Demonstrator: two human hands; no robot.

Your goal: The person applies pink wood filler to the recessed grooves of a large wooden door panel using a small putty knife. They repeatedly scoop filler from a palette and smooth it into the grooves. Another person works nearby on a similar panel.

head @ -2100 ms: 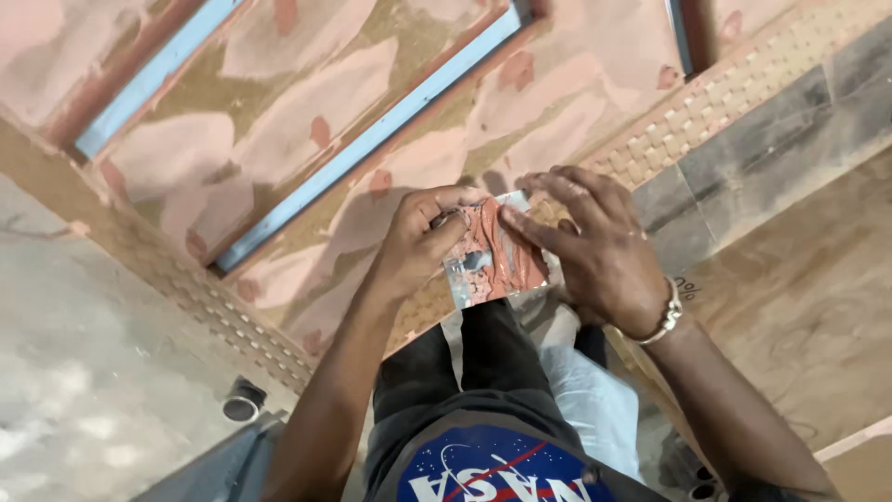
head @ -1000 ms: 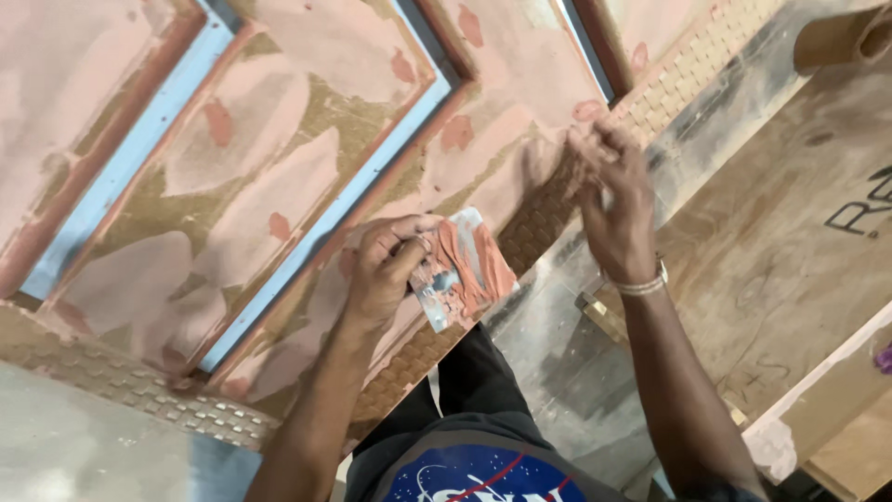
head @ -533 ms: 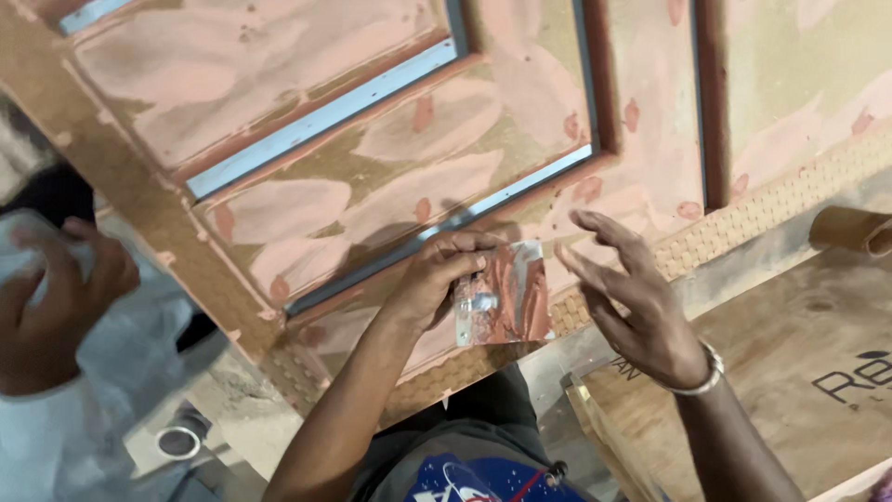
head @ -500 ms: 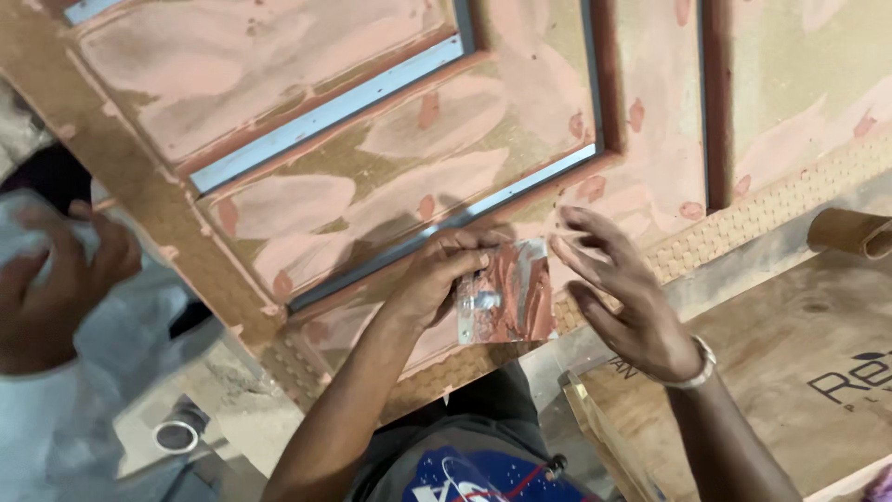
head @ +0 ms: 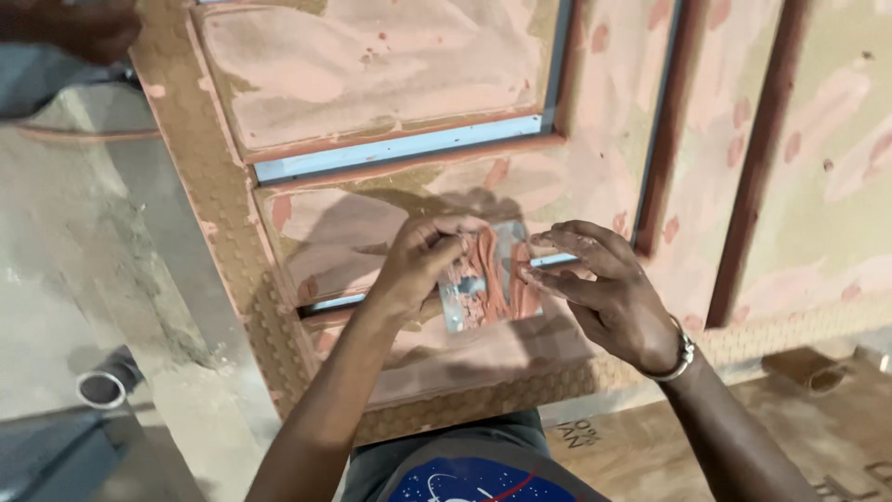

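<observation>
My left hand (head: 415, 263) grips a small clear plastic piece smeared with reddish-pink putty (head: 485, 280), held just above a wooden door panel (head: 372, 102) that lies flat. My right hand (head: 604, 288) touches the plastic piece's right edge with its fingertips; a metal bracelet circles that wrist. The door panel is patched with dried pink filler and has blue-taped recessed frames (head: 400, 147).
A patterned trim (head: 223, 214) runs along the door's edge. Grey concrete floor (head: 84, 279) lies to the left with a small round can (head: 102, 389). Another person's hand and sleeve (head: 65, 37) show at top left. Cardboard (head: 650, 446) lies at lower right.
The view has swung over the door. My right hand, which had reached out to the panel, has come back to the putty-smeared plastic that my left hand kept holding.
</observation>
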